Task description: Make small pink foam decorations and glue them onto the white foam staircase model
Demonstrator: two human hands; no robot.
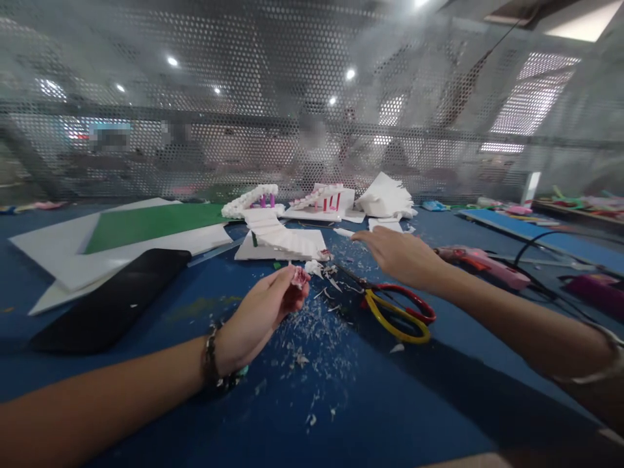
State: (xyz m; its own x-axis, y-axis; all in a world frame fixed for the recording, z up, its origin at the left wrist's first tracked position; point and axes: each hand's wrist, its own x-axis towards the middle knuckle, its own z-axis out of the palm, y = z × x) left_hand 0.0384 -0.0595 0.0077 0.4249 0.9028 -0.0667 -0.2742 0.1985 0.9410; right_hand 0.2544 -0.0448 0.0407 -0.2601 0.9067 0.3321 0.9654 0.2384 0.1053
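Note:
My left hand (260,311), with a dark beaded bracelet at its wrist, pinches a small crumpled pink and white piece (299,278) between thumb and fingers. It hangs over the scrap-strewn blue table in front of a white curved staircase model (283,238) on a white base. My right hand (402,255) reaches forward, palm down, fingers stretched to the left. Its fingertips come close to a slim white piece (344,232); whether they touch it I cannot tell. Below that hand lie scissors (397,315) with red and yellow handles, blades pointing away to the left.
More white stair models (324,200) stand at the back, beside a fanned white paper shape (385,196). White and green sheets (156,224) and a black phone-like slab (114,299) lie left. At right are a pink glue gun (502,268), cables and a blue board (541,234).

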